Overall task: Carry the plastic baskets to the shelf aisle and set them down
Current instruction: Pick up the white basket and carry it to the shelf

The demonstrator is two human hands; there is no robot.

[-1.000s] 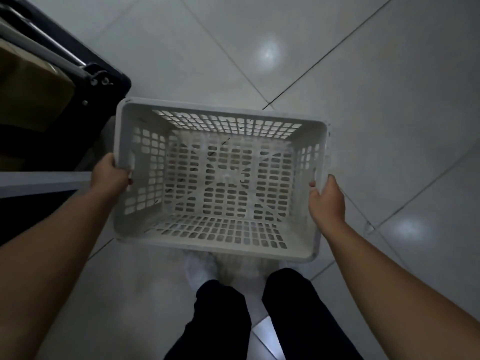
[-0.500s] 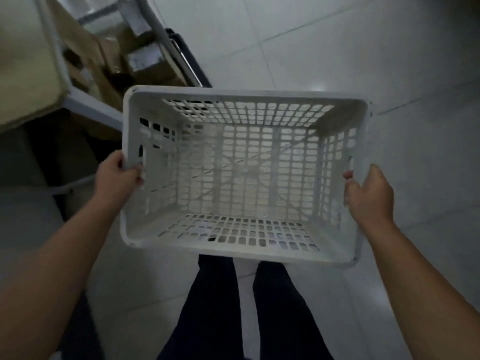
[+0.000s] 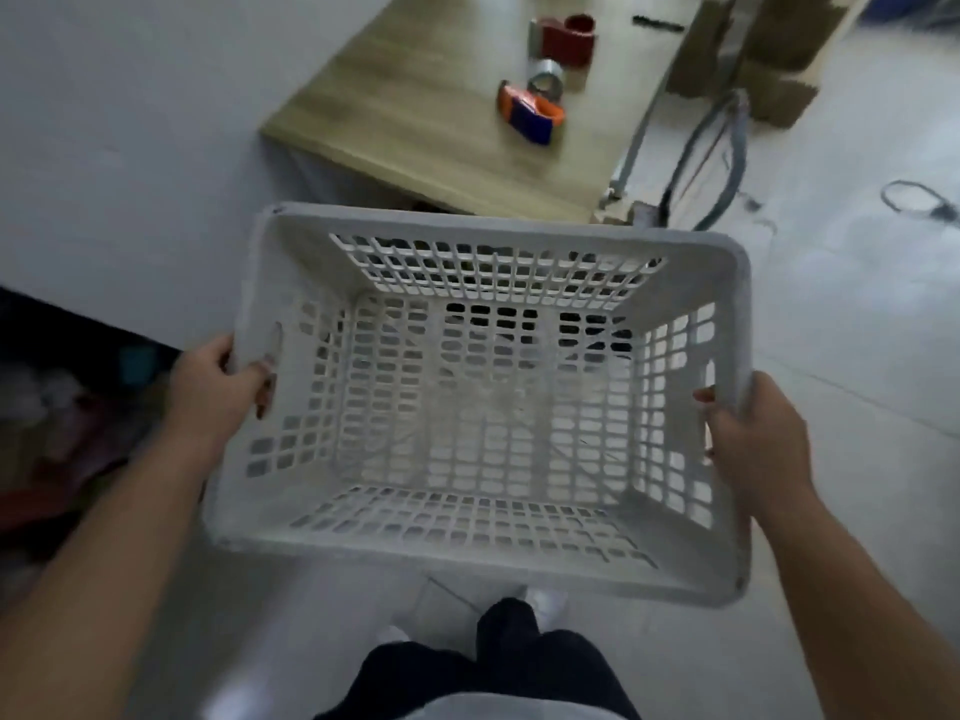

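I've turned: the cart and cardboard boxes are gone, and a wooden table (image 3: 441,132) with tape dispensers (image 3: 530,111) lies beyond my basket (image 3: 270,517).

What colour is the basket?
White, with grid holes; the basket shows in the head view.

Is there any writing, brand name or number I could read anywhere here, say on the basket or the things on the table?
None can be read.
Basket: plain white plastic, no label in view.
Orange and blue tape dispenser: too blurred to show any print.
Red tape dispenser: too blurred as well.
Cardboard boxes: no print legible.
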